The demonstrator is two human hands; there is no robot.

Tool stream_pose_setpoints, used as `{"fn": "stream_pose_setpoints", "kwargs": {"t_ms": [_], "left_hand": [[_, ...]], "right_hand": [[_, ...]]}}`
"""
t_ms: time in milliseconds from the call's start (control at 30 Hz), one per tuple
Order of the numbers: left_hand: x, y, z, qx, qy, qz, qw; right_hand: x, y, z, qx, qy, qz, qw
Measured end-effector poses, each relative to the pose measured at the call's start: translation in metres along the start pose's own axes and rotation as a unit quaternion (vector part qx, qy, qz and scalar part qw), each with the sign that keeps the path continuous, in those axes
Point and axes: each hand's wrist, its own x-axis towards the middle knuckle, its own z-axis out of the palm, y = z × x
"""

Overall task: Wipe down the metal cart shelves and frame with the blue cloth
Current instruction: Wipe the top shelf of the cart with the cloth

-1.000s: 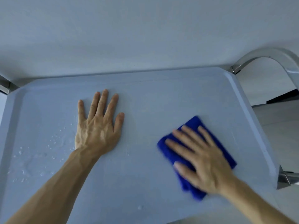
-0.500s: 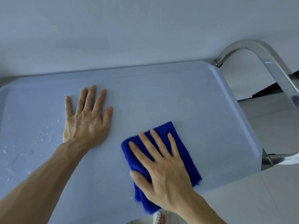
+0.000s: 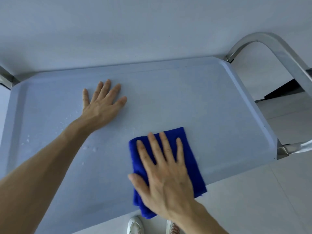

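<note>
The right hand (image 3: 166, 179) presses flat, fingers spread, on the blue cloth (image 3: 190, 166) at the near edge of the cart shelf (image 3: 211, 102). The left hand (image 3: 101, 103) lies flat on the shelf beyond the cloth, fingers spread, beside water drops (image 3: 92, 148). A metal handle (image 3: 276, 48) curves at the shelf's right end, with a pale wall (image 3: 135, 27) behind.
</note>
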Motion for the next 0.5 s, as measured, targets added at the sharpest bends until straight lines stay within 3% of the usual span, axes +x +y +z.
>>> {"fn": "stream_pose_setpoints", "kwargs": {"t_ms": [67,167,267,400,500], "left_hand": [[-0.007,0.001,-0.014,-0.12,0.017,0.006,0.993],[-0.032,0.007,-0.026,-0.261,0.108,0.004,0.959],[-0.067,0.024,-0.017,-0.239,0.174,0.049,0.954],[-0.119,0.054,0.018,-0.22,0.153,0.138,0.953],[-0.15,0.081,0.059,-0.084,0.152,0.194,0.965]], "right_hand": [[0.004,-0.018,-0.002,0.056,-0.008,-0.04,0.998],[0.014,-0.002,-0.012,0.244,0.031,-0.043,0.968],[0.022,0.053,-0.018,0.272,0.174,0.036,0.946],[0.037,0.112,-0.011,0.195,0.162,0.06,0.966],[0.044,0.123,0.007,0.107,0.159,0.023,0.981]]}}
